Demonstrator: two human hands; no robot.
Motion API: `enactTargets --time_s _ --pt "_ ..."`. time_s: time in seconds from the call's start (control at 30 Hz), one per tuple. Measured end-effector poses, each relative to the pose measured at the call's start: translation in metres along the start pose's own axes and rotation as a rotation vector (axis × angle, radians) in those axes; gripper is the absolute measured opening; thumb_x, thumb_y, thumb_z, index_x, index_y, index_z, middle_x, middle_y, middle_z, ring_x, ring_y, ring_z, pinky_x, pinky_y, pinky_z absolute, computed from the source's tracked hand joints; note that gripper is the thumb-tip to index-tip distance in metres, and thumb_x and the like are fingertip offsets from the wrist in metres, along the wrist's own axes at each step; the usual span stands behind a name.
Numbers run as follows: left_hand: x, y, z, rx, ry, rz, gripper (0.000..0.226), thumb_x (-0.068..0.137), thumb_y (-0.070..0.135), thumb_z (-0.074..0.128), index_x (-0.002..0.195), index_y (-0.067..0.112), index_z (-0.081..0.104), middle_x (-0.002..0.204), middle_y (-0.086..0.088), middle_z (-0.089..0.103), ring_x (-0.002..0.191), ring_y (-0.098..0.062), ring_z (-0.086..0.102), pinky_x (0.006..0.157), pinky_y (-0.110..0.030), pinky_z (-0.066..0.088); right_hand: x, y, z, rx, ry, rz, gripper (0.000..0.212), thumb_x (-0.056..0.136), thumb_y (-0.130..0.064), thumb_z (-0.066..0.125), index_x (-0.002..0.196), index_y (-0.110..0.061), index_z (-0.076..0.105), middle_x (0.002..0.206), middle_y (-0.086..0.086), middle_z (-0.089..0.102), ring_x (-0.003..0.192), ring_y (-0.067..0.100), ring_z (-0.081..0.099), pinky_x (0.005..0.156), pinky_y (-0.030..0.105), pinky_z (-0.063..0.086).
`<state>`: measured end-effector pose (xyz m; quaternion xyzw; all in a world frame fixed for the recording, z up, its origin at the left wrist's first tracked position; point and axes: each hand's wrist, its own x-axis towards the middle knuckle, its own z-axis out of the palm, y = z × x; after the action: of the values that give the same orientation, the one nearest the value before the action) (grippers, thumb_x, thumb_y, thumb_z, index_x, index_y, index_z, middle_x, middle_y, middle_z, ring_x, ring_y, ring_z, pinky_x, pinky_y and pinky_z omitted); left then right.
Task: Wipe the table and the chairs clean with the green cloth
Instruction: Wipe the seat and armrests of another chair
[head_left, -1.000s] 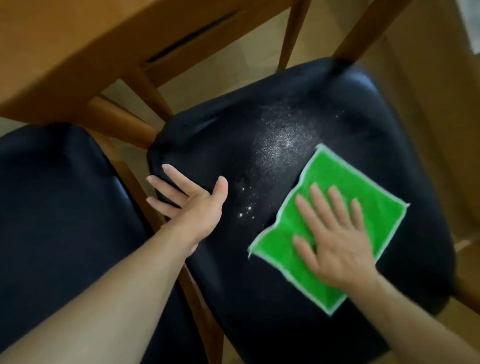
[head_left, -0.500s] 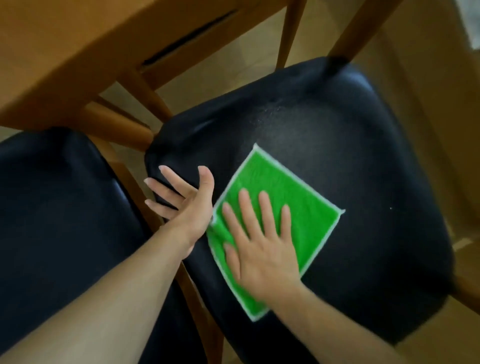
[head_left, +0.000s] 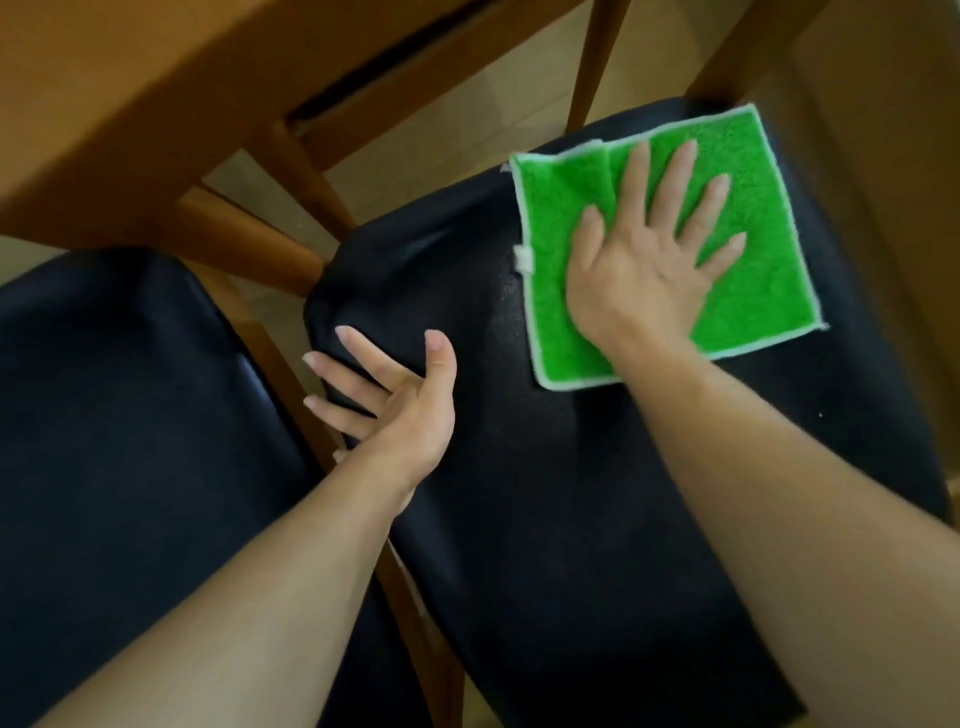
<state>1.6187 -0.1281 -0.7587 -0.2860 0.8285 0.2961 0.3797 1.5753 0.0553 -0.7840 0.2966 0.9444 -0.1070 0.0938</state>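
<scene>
A green cloth (head_left: 758, 218) with a white border lies flat near the far edge of a black padded chair seat (head_left: 597, 493). My right hand (head_left: 649, 254) presses flat on the cloth with fingers spread. My left hand (head_left: 395, 400) rests open on the seat's left edge, fingers spread, holding nothing. One corner of the cloth is folded over at its far left.
A second black chair seat (head_left: 130, 441) stands to the left, with a wooden frame rail (head_left: 291, 374) between the two. The wooden table (head_left: 130, 93) overhangs at the top left. Wooden chair legs (head_left: 592, 62) and light floor show beyond.
My right hand has swept the cloth from the seat's near left, beside my left hand, up to its far right part. The white specks seen a second ago are gone. My left hand stayed put.
</scene>
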Motion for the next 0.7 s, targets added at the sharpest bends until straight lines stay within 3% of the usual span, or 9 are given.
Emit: enactTargets --time_s 0.07,0.2,0.27,0.33,0.43,0.47,0.53,0.6,0.7 --pt "-0.001 0.001 0.0 -0.013 0.001 0.013 0.101 0.063 0.09 -0.001 0.147 0.039 -0.022 0.156 0.004 -0.031 0.144 -0.032 -0.024 0.111 -0.06 -0.009 -0.007 -0.027 0.005 0.011 0.003 0.008 0.064 0.097 -0.051 0.013 0.154 -0.027 0.0 0.162 0.007 -0.009 0.146 0.039 -0.01 0.112 0.065 -0.005" --pt "-0.002 -0.002 -0.006 -0.124 -0.034 0.047 0.117 0.043 0.1 -0.004 0.146 0.045 -0.021 0.156 0.007 -0.032 0.143 -0.03 -0.026 0.111 -0.058 -0.011 -0.08 -0.029 0.016 -0.052 -0.065 -0.419 0.06 0.099 -0.052 0.017 0.154 -0.03 0.005 0.162 0.004 -0.003 0.147 0.036 -0.007 0.113 0.062 -0.006" --pt "-0.005 -0.005 -0.01 -0.175 -0.068 0.087 0.116 0.043 0.101 0.0 0.143 0.048 -0.023 0.154 0.009 -0.035 0.142 -0.028 -0.028 0.111 -0.056 -0.012 -0.132 -0.01 0.022 -0.092 -0.121 -0.577 0.061 0.098 -0.051 0.025 0.153 -0.03 0.01 0.162 0.003 0.004 0.147 0.035 -0.002 0.113 0.062 -0.002" --pt "-0.007 -0.007 -0.013 -0.31 -0.074 0.095 0.115 0.044 0.102 0.006 0.146 0.051 -0.011 0.159 0.01 -0.021 0.146 -0.026 -0.02 0.115 -0.054 -0.011 -0.185 0.016 0.027 -0.153 -0.19 -0.702 0.065 0.093 -0.051 0.035 0.152 -0.031 0.016 0.161 0.001 0.007 0.147 0.034 0.002 0.113 0.063 0.002" --pt "-0.014 -0.014 -0.019 -0.434 -0.071 0.15 0.099 0.052 0.097 0.013 0.143 0.06 0.0 0.157 0.024 -0.015 0.143 -0.004 -0.016 0.115 -0.041 -0.008 -0.235 0.051 0.033 -0.313 -0.266 -0.877 0.074 0.079 -0.055 0.045 0.148 -0.036 0.029 0.158 -0.003 0.021 0.143 0.03 0.02 0.111 0.059 0.01" --pt "-0.017 -0.02 -0.022 -0.446 -0.07 0.191 0.088 0.061 0.094 0.014 0.142 0.062 -0.001 0.154 0.031 -0.015 0.138 0.005 -0.015 0.113 -0.033 -0.005 -0.238 0.056 0.032 -0.334 -0.279 -0.9 0.075 0.075 -0.055 0.046 0.147 -0.037 0.032 0.156 -0.004 0.024 0.14 0.029 0.025 0.11 0.059 0.012" --pt "-0.017 -0.038 -0.028 -0.543 -0.065 0.201 0.085 0.068 0.091 0.022 0.146 0.056 0.013 0.155 0.031 0.005 0.141 0.006 0.004 0.114 -0.028 0.007 -0.231 0.056 0.029 -0.305 -0.282 -0.92 0.074 0.076 -0.056 0.048 0.147 -0.038 0.032 0.156 -0.005 0.026 0.14 0.028 0.027 0.11 0.059 0.013" --pt "-0.012 -0.057 -0.032 -0.636 -0.064 0.178 0.088 0.07 0.088 0.027 0.146 0.044 0.033 0.152 0.021 0.034 0.139 -0.003 0.03 0.116 -0.035 0.022 -0.214 0.04 0.024 -0.224 -0.288 -0.915 0.07 0.082 -0.055 0.047 0.148 -0.038 0.03 0.158 -0.005 0.023 0.143 0.027 0.021 0.11 0.061 0.015" --pt "-0.006 -0.064 -0.037 -0.68 -0.034 0.109 0.08 0.08 0.077 0.028 0.145 0.032 0.04 0.149 0.014 0.042 0.135 -0.006 0.038 0.115 -0.04 0.028 -0.157 -0.004 0.019 -0.143 -0.186 -0.848 0.064 0.091 -0.053 0.039 0.151 -0.037 0.023 0.159 -0.006 0.017 0.145 0.027 0.016 0.11 0.062 0.014"
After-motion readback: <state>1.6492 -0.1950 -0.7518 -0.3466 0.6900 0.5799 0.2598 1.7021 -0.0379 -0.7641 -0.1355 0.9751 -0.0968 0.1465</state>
